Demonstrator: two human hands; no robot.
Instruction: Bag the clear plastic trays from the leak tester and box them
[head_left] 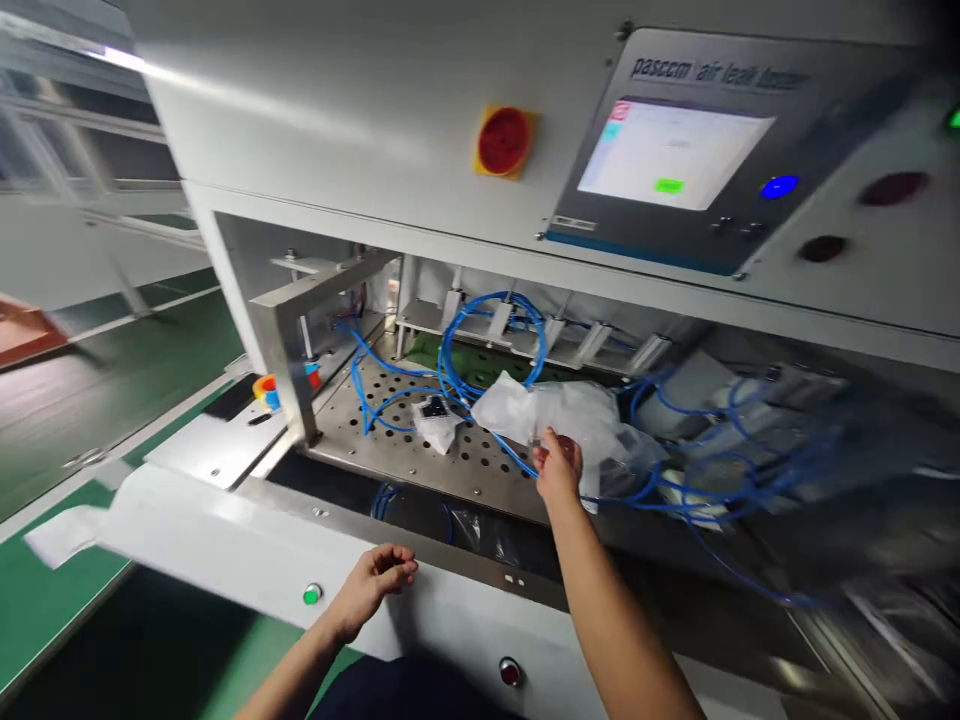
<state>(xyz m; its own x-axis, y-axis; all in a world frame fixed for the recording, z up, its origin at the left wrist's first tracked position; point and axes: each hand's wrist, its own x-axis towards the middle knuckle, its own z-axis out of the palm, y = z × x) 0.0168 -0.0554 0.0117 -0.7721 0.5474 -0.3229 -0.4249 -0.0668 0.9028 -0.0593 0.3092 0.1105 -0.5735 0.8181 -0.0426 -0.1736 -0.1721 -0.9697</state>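
**Q:** What is the state of the right hand (559, 467)?
**A:** It reaches into the bay of the air leak tester (300, 130). The fingers are drawn together at the lower edge of the clear bag (562, 415), with a blue tube (517, 456) just beside them. This view does not show whether they grip the bag, the tube or both.

**Q:** And the left hand (373, 586)?
**A:** It is outside the bay, above the green button (312, 594), partly open and holding nothing.

**Q:** Where is the bag?
**A:** It lies across the rear right of the perforated plate (390, 450), beside a blue tubing coil (491, 340).

**Q:** Handling note?
**A:** Hold with the fingertips and avoid kinking the tubing against the plate edge.
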